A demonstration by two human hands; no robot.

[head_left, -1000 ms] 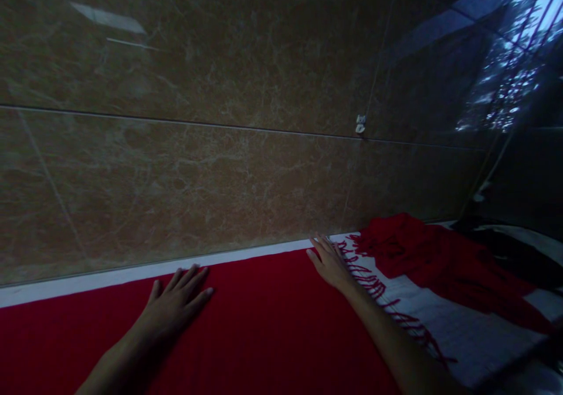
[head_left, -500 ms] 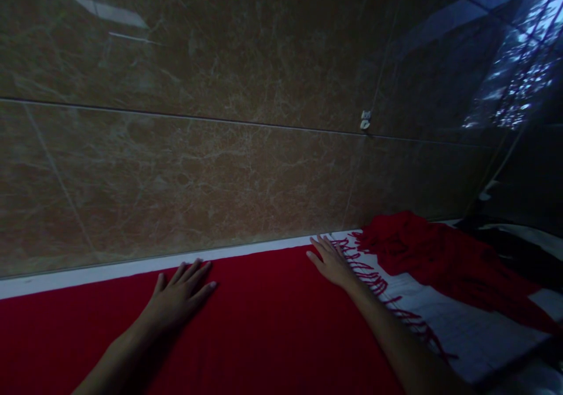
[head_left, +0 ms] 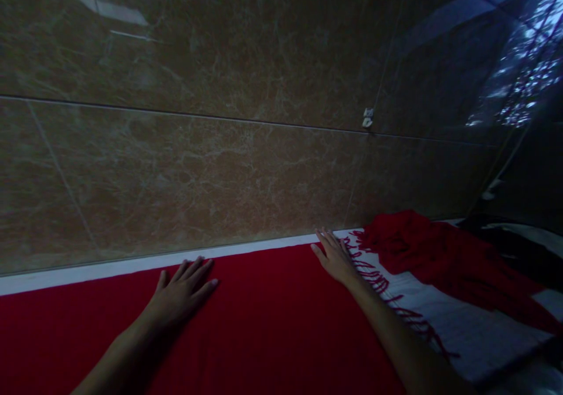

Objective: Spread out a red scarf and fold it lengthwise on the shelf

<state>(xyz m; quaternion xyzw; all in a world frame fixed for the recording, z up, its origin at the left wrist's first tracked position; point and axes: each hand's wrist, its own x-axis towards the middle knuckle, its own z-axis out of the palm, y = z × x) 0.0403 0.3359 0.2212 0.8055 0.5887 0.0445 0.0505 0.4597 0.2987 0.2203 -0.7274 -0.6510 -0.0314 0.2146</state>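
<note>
cloth (head_left: 264,319) under left grip (head_left: 181,292) and right grip (head_left: 336,260)

The wall (head_left: 220,172) blocks any way past the bench (head_left: 457,316) along its far edge, from lower left to right of centre. Between the left hand (head_left: 176,295) and right hand (head_left: 335,260), the flat cloth (head_left: 264,313) leaves a wide open lane at lower centre. The right forearm bars a low sweep toward lower right; beyond it, loose fringe (head_left: 376,281) could snag. The red heap (head_left: 422,248) obstructs the right side, though a bare strip lies between it and the fringe.
</note>
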